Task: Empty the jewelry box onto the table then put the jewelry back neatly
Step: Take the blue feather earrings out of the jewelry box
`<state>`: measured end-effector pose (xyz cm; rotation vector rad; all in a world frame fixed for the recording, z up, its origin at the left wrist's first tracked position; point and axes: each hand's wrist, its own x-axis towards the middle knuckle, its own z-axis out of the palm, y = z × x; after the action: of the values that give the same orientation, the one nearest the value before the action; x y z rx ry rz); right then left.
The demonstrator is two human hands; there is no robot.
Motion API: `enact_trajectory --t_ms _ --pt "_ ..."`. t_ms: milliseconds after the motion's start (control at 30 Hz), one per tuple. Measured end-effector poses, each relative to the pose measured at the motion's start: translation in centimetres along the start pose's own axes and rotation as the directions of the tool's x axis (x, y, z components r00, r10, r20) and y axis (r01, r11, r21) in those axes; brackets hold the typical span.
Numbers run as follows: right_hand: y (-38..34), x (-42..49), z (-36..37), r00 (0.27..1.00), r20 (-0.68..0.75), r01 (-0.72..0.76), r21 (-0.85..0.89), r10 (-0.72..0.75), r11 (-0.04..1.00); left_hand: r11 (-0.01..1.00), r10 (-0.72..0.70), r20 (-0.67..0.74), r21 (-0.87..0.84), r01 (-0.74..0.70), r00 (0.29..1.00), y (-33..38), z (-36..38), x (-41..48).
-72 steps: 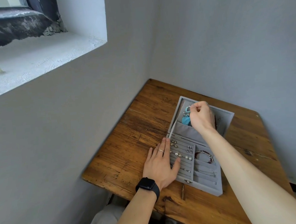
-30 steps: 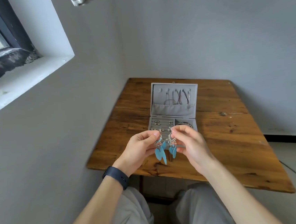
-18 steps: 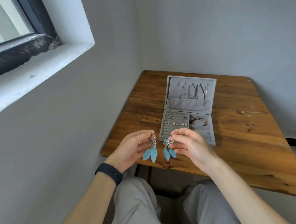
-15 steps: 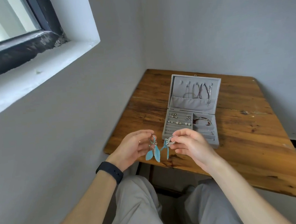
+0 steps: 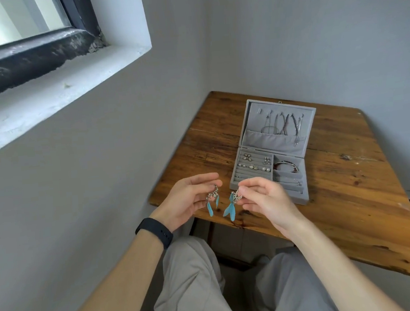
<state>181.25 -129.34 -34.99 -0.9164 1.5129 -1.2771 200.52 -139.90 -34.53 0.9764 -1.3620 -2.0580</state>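
Above the table's [image 5: 352,191] near edge, left hand [image 5: 188,202] and right hand [image 5: 263,197] each pinch one blue feather earring [image 5: 212,201]. Behind them, the open jewelry box [image 5: 237,185] sits mostly full. Emptying seems barely begun; next, probably laying both earrings down.

The earrings [image 5: 229,208] have turquoise feathers under silvery tops. The jewelry box [image 5: 254,116] is plain grey. The table [image 5: 352,191] is streaky brown wood. The bracelet [image 5: 286,167] looks dark red, perhaps. The wristband [image 5: 155,231] is black.

Left hand [image 5: 187,199] pinching blue feather earring [image 5: 213,201], right hand [image 5: 263,200] pinching another [image 5: 231,206], open jewelry box [image 5: 272,159] behind
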Motion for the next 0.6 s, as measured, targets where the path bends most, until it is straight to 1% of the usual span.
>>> enact_trajectory --t_ms 133,233,333,433,533,600 --pt "0.2 0.0 0.2 0.999 0.010 0.036 -0.069 -0.036 0.997 1.000 0.007 -0.004 -0.012 -0.007 1.000 -0.2 -0.1 -0.4" --pt "0.2 0.0 0.3 0.996 0.018 0.087 -0.101 -0.086 0.991 0.999 0.011 -0.045 0.051 -0.008 0.999 -0.3 -0.3 -0.7" --pt "0.1 -0.1 0.5 0.989 0.036 0.149 -0.185 -0.145 0.971 0.990 0.032 -0.110 0.137 -0.016 0.993 -0.4 -0.8 -1.0" --pt "-0.2 -0.2 0.8 0.981 0.053 0.195 -0.255 -0.188 0.947 0.981 0.062 -0.135 0.190 -0.036 0.989 -0.2 -1.5 -1.6" --pt "-0.5 -0.3 1.2 0.968 0.040 0.241 -0.405 -0.247 0.882 0.957 0.104 -0.133 0.285 -0.062 0.986 0.1 -2.3 -2.1" --pt "-0.7 -0.5 1.6 0.965 0.038 0.246 -0.484 -0.261 0.840 0.944 0.115 -0.123 0.323 -0.070 0.986 0.2 -2.8 -2.4"
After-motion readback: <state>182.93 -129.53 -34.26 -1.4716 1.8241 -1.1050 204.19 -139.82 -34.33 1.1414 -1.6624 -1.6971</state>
